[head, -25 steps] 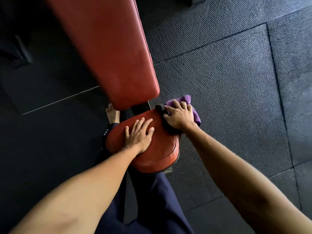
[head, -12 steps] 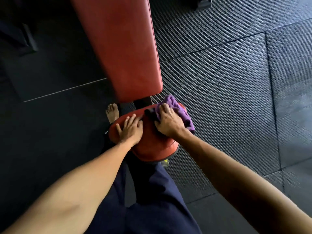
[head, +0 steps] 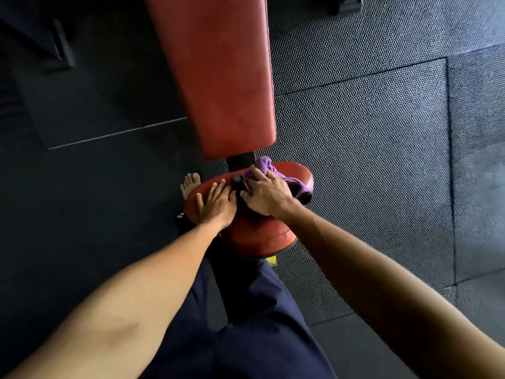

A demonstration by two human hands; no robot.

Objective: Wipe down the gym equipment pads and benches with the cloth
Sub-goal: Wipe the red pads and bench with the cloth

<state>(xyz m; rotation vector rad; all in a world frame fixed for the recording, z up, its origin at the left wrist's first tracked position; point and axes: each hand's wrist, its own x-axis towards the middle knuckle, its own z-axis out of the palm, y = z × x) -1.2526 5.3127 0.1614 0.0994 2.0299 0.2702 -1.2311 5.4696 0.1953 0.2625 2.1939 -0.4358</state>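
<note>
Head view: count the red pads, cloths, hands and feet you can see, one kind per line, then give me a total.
Red pads: 2, the back pad and the seat pad
Cloths: 1, the purple cloth
Hands: 2, the left hand and the right hand
Feet: 1, a bare foot
Total: 6

both arms extended, left grip (head: 217, 203) flat, fingers spread, right grip (head: 266, 195) curled on the cloth (head: 265, 164).
</note>
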